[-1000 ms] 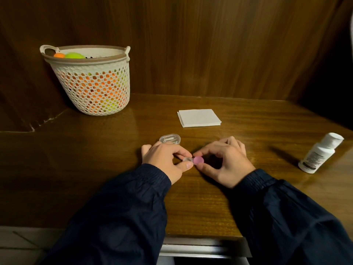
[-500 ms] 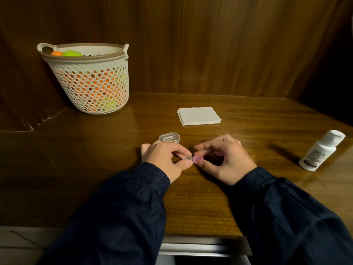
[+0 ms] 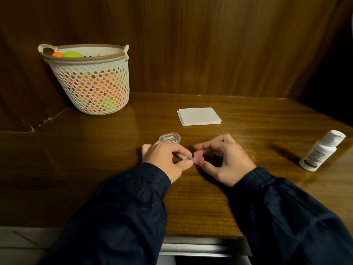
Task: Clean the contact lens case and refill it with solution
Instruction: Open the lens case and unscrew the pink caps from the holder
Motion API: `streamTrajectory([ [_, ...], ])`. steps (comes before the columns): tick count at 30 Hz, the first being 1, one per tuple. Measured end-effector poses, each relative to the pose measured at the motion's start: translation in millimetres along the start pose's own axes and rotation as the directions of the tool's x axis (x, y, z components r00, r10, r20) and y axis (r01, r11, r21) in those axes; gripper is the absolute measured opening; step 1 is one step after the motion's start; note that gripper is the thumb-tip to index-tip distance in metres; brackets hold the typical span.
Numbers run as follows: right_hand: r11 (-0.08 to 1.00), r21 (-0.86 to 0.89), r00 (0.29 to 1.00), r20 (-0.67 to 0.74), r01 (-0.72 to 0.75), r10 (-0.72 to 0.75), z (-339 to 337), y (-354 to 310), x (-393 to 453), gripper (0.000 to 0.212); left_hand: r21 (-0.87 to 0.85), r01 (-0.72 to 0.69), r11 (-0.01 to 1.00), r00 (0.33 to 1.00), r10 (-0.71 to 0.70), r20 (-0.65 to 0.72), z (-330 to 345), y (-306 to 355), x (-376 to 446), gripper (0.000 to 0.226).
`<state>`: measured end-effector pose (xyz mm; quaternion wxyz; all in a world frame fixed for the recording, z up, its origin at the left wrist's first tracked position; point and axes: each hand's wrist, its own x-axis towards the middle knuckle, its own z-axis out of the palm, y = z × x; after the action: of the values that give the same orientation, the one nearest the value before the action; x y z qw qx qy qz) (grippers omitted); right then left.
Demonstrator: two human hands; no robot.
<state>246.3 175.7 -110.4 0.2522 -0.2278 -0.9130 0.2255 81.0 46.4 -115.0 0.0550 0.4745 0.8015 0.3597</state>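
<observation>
A small contact lens case lies on the wooden table between my two hands. My left hand pinches its clear left end between thumb and forefinger. My right hand pinches the pink cap on the case's right end, fingers curled over it. A white solution bottle with its cap on stands tilted at the right edge of the table, away from both hands. A stack of white tissues lies behind the hands.
A clear oval plastic lid or box sits just behind my left hand. A white mesh basket with orange and green balls stands at the back left. Wooden panels wall in the back and sides. The table's front edge runs below my sleeves.
My right hand's fingers have shifted slightly around the pink cap. The case and my left hand stay where they were. The view has dipped a little.
</observation>
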Motion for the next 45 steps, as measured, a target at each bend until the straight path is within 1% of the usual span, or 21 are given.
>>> streamTrajectory([
  [3,0.998,-0.059,1.000,-0.002,-0.019,0.018,-0.3,-2.1,3.3,0.050,0.022,-0.007,1.000,1.000,0.007,-0.005,0.2,-0.2,0.2,0.011],
  [8,0.999,-0.019,0.999,-0.010,-0.037,0.037,-1.0,0.5,5.2,0.046,-0.007,-0.013,1.000,1.000,0.013,-0.003,1.0,-0.2,0.5,0.011],
  [12,1.000,0.009,0.999,0.045,-0.010,0.009,-1.4,3.2,2.7,0.044,-0.020,-0.005,1.000,1.000,0.005,-0.011,1.1,0.3,-0.4,0.009],
  [13,1.000,0.009,0.999,0.046,-0.008,0.008,-1.5,2.6,2.4,0.045,-0.022,0.001,1.000,1.000,-0.001,-0.008,0.8,0.4,-0.5,0.010],
  [16,0.998,-0.053,1.000,0.010,-0.017,0.018,-1.4,-1.4,3.6,0.060,0.003,0.013,1.000,1.000,-0.013,-0.005,0.2,1.7,-0.9,0.010],
  [17,0.997,-0.070,1.000,0.003,-0.027,0.027,-1.4,-2.3,4.7,0.062,0.006,0.013,1.000,1.000,-0.012,-0.003,0.0,2.1,-0.9,0.010],
  [22,1.000,-0.009,1.000,-0.026,-0.008,0.008,0.3,-1.4,6.7,0.050,-0.017,0.026,1.000,1.000,-0.026,-0.005,0.5,2.3,-1.1,0.012],
  [27,1.000,-0.025,0.999,-0.033,-0.007,0.007,1.0,-2.7,7.1,0.054,-0.025,0.023,0.999,1.000,-0.023,-0.010,0.5,2.2,-1.9,0.012],
  [31,0.997,-0.050,0.998,-0.032,-0.051,0.049,-0.9,-1.3,6.7,0.057,-0.031,0.019,0.999,1.000,-0.020,-0.005,0.8,1.8,-0.9,0.011],
  [35,0.997,-0.082,0.998,-0.056,-0.007,0.002,0.1,-1.1,9.1,0.046,-0.033,0.026,0.999,1.000,-0.026,0.002,0.4,2.3,-0.7,0.010],
  [37,0.998,-0.069,0.999,-0.032,0.006,-0.008,-1.3,-0.7,8.5,0.044,-0.033,0.026,0.999,1.000,-0.026,0.005,0.5,2.3,-0.7,0.010],
  [41,1.000,-0.026,1.000,0.022,-0.001,0.002,-3.6,-1.1,4.9,0.047,-0.025,0.031,0.999,1.000,-0.031,0.000,0.4,2.6,-0.7,0.010],
  [44,0.997,-0.070,1.000,0.005,0.022,-0.021,-1.2,-2.9,3.5,0.062,-0.007,0.029,1.000,1.000,-0.029,-0.003,0.2,2.7,-0.4,0.009],
  [45,0.996,-0.084,1.000,-0.010,0.020,-0.020,-0.9,-3.6,4.1,0.064,-0.001,0.024,1.000,1.000,-0.024,0.000,0.3,2.5,-0.2,0.008],
])
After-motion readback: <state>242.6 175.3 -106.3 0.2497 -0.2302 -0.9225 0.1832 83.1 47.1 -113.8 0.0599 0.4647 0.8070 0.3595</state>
